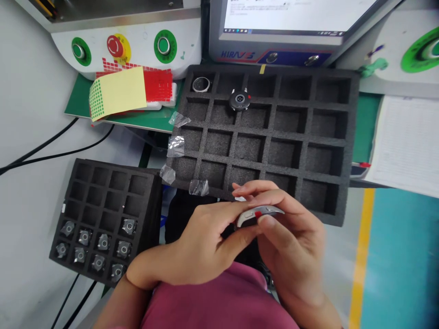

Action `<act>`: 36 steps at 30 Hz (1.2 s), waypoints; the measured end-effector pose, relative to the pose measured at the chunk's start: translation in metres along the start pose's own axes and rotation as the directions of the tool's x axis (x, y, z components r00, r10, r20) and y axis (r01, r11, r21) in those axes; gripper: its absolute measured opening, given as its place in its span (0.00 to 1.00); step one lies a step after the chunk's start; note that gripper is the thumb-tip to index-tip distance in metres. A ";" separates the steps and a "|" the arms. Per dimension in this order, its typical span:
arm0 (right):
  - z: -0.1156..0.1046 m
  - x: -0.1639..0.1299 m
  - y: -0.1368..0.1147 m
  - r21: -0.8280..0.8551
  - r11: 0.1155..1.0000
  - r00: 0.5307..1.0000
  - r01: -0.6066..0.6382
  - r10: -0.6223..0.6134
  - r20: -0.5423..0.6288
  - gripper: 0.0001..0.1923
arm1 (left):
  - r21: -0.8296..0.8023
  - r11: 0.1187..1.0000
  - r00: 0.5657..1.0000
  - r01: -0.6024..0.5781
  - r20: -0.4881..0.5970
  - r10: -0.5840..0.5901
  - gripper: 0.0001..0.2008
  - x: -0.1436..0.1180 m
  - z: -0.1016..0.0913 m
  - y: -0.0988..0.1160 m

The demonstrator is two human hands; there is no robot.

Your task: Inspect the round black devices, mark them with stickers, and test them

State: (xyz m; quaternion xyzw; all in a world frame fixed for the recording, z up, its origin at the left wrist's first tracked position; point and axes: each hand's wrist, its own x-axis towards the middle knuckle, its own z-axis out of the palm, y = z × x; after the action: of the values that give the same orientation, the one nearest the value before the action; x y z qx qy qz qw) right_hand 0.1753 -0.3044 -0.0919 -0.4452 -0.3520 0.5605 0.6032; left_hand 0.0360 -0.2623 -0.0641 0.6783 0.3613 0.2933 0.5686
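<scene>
Smartwatch case (265, 211), bearing a red sticker (258, 214) on its silver side, is pinched edge-on between the fingers of the left hand (206, 242) and right hand (295, 237), just in front of the large foam tray (353, 96). Work on this one is judged unfinished; a second, red-marked watch (239, 99) is laid across that tray's dividers, and one pale-rimmed watch (200, 84) is held in its far-left compartment. Nine film-wrapped watches (103, 242) are counted in the small foam tray (113, 201); whether they are done cannot be told. Four film scraps (176, 146) are seen along the large tray's edge
</scene>
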 end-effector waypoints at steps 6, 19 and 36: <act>0.010 0.001 0.009 -0.043 0.983 0.984 0.177 -0.179 -0.028 0.08 | -0.038 0.999 1.000 0.019 0.020 -0.018 0.06 -0.004 -0.001 -0.005; 0.036 0.005 0.011 0.168 0.970 0.968 0.173 -0.136 -0.212 0.09 | 0.310 0.918 0.967 -0.246 0.010 0.255 0.14 -0.009 0.006 -0.021; 0.025 0.008 0.014 0.304 0.950 0.997 0.078 -0.082 0.001 0.03 | 0.444 0.852 0.950 -0.278 -0.004 0.312 0.12 -0.006 -0.002 -0.022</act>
State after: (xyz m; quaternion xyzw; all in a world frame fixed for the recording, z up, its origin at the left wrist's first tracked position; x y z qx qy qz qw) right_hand 0.1487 -0.2929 -0.0964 -0.3288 -0.2837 0.5858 0.6843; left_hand 0.0278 -0.2637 -0.0855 0.8243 0.3308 0.3138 0.3356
